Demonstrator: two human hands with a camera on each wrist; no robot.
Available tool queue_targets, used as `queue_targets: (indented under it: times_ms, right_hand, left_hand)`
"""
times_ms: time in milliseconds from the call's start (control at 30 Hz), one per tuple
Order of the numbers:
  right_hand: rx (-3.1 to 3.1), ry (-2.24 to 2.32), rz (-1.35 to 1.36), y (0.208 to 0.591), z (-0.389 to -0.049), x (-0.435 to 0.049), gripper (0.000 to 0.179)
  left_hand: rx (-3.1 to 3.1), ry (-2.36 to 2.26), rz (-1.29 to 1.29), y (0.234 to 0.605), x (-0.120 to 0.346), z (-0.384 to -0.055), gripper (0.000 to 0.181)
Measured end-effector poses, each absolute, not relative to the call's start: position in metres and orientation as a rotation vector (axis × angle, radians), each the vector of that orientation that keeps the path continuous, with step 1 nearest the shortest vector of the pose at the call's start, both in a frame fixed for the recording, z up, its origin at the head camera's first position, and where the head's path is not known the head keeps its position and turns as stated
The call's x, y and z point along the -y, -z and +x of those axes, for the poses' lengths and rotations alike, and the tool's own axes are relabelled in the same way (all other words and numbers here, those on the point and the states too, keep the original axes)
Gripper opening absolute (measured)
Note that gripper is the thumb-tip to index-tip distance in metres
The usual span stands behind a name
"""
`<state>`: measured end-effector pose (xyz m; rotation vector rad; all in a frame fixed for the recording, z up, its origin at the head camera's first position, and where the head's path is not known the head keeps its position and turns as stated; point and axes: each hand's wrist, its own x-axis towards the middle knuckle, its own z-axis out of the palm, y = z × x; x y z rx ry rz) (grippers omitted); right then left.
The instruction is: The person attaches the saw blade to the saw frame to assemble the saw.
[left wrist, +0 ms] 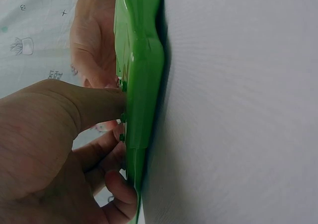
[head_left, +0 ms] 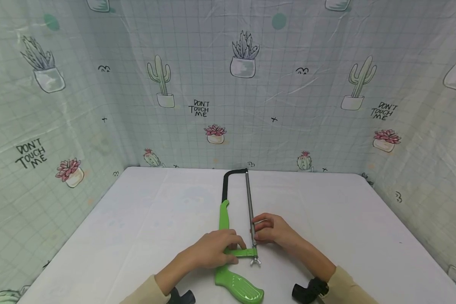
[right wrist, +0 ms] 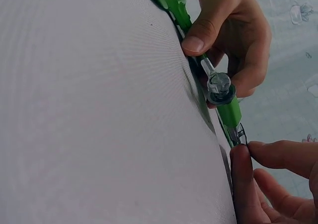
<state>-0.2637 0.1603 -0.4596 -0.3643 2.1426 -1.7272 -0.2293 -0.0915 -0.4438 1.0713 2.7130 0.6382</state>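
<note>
A hacksaw (head_left: 223, 216) lies on the white table, its black front bow pointing away and its green handle (head_left: 240, 287) near me. My left hand (head_left: 212, 250) grips the green frame around the cross arm above the handle. The thin grey blade (head_left: 248, 192) runs along the right side of the frame. Near the blade's close end, my right hand (head_left: 276, 230) pinches it between thumb and fingers. A metal wing nut (head_left: 255, 261) sticks out of the green arm's end and shows large in the right wrist view. In the left wrist view, the left thumb presses the green frame (left wrist: 144, 85).
The white table (head_left: 167, 202) carries the saw near its middle. A patterned cloth (head_left: 220, 93) with potted plants hangs behind and at both sides. Black wrist mounts (head_left: 309, 290) sit under both forearms at the near edge.
</note>
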Motion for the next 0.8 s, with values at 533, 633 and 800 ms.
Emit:
queue_targets:
  times_ms: [533, 633, 800]
  right_hand:
    - [-2.172, 1.731, -0.352, 0.4568, -0.2609, -0.1555, 0.048]
    - [-2.173, 1.740, -0.344, 0.4562, -0.2600, -0.1546, 0.048]
    - [-2.191, 1.733, -0.332, 0.4566, -0.2596, -0.1540, 0.048]
  left_hand:
    - [-2.712, -0.640, 1.065, 0.4433, 0.0909, -0.2292, 0.027]
    - [-2.709, -0.647, 1.069, 0.4430, 0.0909, -0.2293, 0.027]
    - [-2.713, -0.640, 1.072, 0.4426, 0.0908, -0.2285, 0.027]
